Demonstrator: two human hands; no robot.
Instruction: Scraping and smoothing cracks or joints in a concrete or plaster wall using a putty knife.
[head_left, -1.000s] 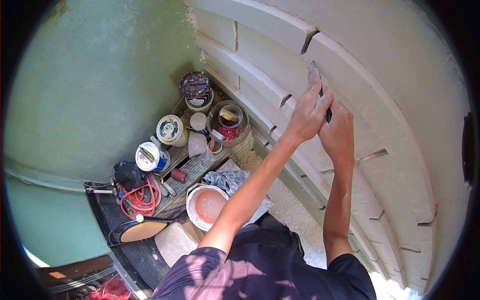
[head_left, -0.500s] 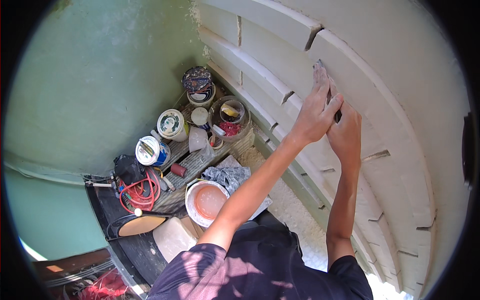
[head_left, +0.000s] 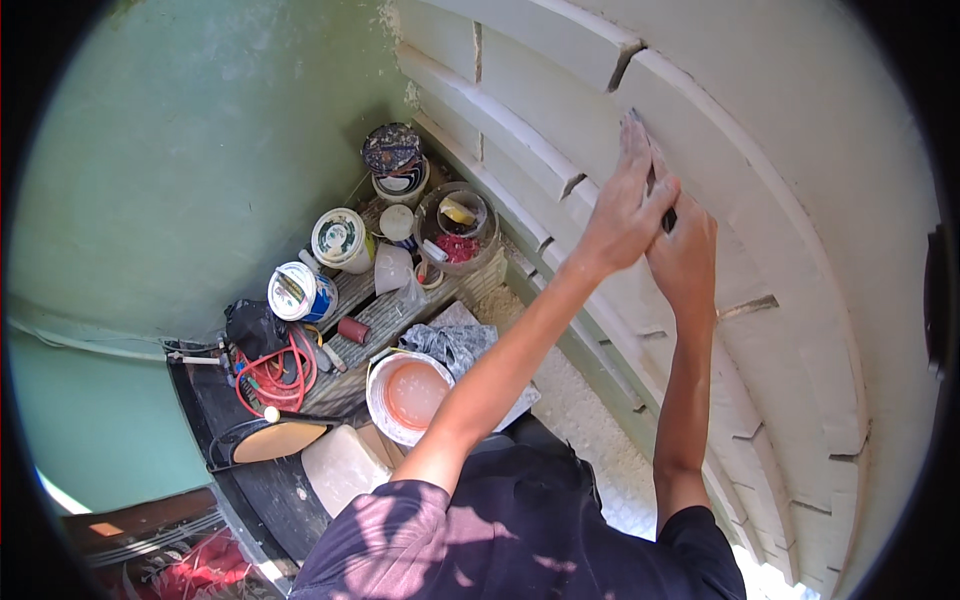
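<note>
Both my hands are up against the white wall with stepped mouldings, beside a long raised moulding (head_left: 700, 125). My right hand (head_left: 685, 258) is closed round a slim hand tool (head_left: 669, 219); only a dark bit of handle shows, and its blade is mostly hidden. My left hand (head_left: 622, 215) lies over the front of the same tool, its fingers held together and stretched toward a small dark tip at the wall. White powder or plaster coats the left fingers.
Below my left arm stands a white bucket (head_left: 378, 400) of pinkish liquid beside a grey rag (head_left: 455, 345). Lidded tubs (head_left: 340, 235), a round basin (head_left: 482, 262), a red hose (head_left: 300, 370) and a dark red cylinder (head_left: 352, 329) crowd the boards by the green wall (head_left: 200, 180).
Both hands have shifted slightly up and left along the wall, still together on the tool. The whole view has moved a little.
</note>
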